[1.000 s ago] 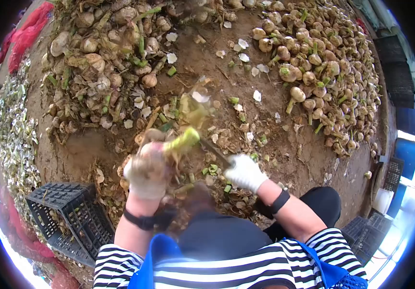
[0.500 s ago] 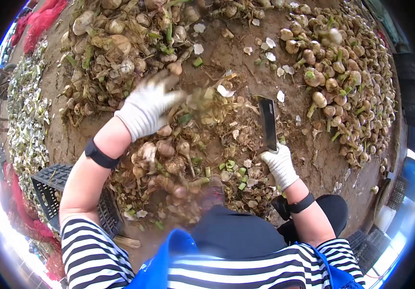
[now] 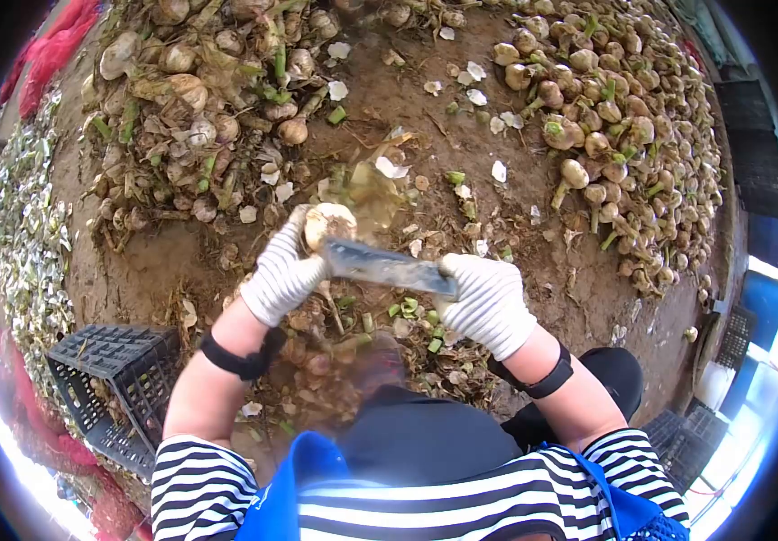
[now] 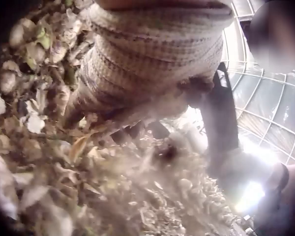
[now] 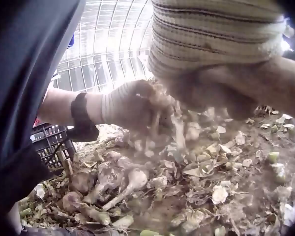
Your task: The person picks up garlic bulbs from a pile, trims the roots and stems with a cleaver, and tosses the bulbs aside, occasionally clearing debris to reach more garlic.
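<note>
In the head view, the gloved left hand point(image 3: 282, 270) grips a garlic bulb point(image 3: 327, 222) whose pale face points up and away from the person. The gloved right hand point(image 3: 488, 305) holds a broad dark knife point(image 3: 387, 267) by its handle, the blade lying level across to the left with its tip end against the bulb's lower side. In the left wrist view, the glove point(image 4: 147, 59) fills the top and the blade point(image 4: 221, 115) shows beside it. The right wrist view shows the right glove point(image 5: 216, 39) close up; the bulb is hard to make out there.
A heap of untrimmed garlic point(image 3: 181, 108) lies at upper left, a pile of trimmed bulbs point(image 3: 623, 117) at right. A black crate point(image 3: 109, 361) stands at lower left. Loose bulbs, stem pieces and skins cover the ground below the hands.
Half a second ago the left hand was reaching, fingers spread, near the left heap; now it is back at the middle with a bulb. The knife has swung from pointing away to lying across.
</note>
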A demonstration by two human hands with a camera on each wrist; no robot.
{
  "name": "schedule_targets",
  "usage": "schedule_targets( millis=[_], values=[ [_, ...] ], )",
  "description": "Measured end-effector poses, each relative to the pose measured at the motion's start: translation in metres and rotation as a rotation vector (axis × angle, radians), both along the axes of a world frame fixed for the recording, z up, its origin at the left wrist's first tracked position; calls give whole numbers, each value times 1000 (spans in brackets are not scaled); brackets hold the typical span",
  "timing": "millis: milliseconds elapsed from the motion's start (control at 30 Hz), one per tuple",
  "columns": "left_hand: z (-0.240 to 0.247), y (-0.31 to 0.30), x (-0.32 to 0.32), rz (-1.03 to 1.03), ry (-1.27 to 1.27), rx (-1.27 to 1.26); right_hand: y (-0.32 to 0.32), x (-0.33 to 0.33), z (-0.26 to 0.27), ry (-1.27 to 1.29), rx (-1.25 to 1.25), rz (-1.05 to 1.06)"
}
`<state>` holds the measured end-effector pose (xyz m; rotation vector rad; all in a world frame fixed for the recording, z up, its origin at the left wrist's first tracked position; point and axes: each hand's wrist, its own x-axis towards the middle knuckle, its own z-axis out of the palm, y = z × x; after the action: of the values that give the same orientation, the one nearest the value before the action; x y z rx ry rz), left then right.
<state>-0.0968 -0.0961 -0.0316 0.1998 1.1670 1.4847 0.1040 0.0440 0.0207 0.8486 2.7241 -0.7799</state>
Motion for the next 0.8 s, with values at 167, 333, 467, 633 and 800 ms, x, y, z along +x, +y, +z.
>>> schedule_targets(
  millis=[167, 333, 467, 633, 800],
  values=[
    [20, 7, 20, -86, 336, -9, -2, 3, -1, 22, 85, 57],
    [-12, 8, 28, 98, -394, 198, -2, -2, 15, -8, 25, 128],
    [-19, 5, 53, 146, -328, 226, -8, -6, 10, 79, -3, 123],
    [-3, 3, 78, -91, 783, 284, 2, 10, -22, 23, 15, 86],
    [15, 14, 66, 210, 627, 215, 21, 50, -63, -392, -58, -377]
  ],
)
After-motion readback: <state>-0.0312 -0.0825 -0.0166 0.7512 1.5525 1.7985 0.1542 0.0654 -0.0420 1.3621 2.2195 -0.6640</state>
